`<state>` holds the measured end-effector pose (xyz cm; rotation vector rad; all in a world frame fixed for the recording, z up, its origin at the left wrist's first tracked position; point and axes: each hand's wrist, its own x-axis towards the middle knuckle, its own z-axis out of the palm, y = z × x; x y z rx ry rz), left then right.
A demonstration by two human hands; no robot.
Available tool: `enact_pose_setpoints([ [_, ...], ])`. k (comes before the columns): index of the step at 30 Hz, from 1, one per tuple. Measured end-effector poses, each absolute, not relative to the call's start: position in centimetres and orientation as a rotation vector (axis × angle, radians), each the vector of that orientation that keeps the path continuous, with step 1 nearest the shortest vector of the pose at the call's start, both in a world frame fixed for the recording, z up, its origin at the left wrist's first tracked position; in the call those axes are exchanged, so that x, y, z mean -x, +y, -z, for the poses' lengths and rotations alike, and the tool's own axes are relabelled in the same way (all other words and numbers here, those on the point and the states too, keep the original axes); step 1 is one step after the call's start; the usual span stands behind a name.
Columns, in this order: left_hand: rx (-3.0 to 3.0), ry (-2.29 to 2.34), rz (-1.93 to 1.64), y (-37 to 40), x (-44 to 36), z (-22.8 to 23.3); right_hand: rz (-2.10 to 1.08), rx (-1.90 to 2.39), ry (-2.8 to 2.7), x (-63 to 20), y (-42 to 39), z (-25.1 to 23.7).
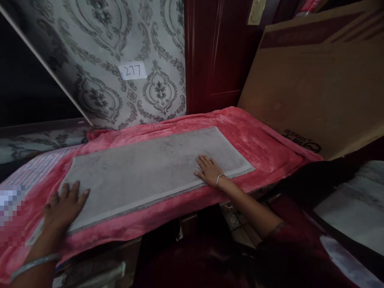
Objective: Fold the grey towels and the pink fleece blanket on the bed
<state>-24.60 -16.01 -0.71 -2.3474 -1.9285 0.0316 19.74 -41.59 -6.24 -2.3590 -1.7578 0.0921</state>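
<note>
Head view: one grey cloth panel spread flat on one pink blanket; patterned wallpaper behind, label reading "277"; one cardboard sheet leaning at right. Left hand and right hand well apart, fingers spread, flat on panel's near edge.

Under both flat hands lies a matt, grey felt-like rectangular mat on a plush, softly shiny pink fleece blanket, beside matt brown cardboard.
</note>
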Motion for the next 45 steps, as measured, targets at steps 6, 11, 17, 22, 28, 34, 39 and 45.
enact_pose_setpoints([
  [6,2.380,-2.041,0.105,-16.0,24.2,0.9,-0.138,2.416,-1.756,-19.9,-41.1,5.9],
  [11,2.381,-2.018,0.124,-15.8,24.4,1.1,-0.073,2.260,-1.951,-16.6,-38.0,3.5],
  [17,2.440,-1.986,0.077,-16.3,25.4,0.7,-0.201,1.952,-2.364,-12.8,-37.8,4.2],
  [22,2.367,-2.006,-0.011,-17.7,22.7,0.3,-0.260,1.798,-2.435,-12.5,-40.5,4.7],
  [28,2.898,-1.227,0.024,-21.7,12.3,0.9,-0.317,1.803,-2.340,-12.4,-35.7,1.6],
  [34,2.935,-1.151,0.054,-25.2,9.8,3.4,-0.287,1.905,-2.351,-10.5,-33.5,3.4],
  [39,2.878,-1.120,0.206,-26.5,12.5,5.4,-0.304,1.750,-2.426,-9.6,-36.3,4.9],
  [45,2.815,-1.016,0.355,-27.9,14.6,7.1,-0.395,1.606,-2.452,-8.8,-38.9,4.9],
])
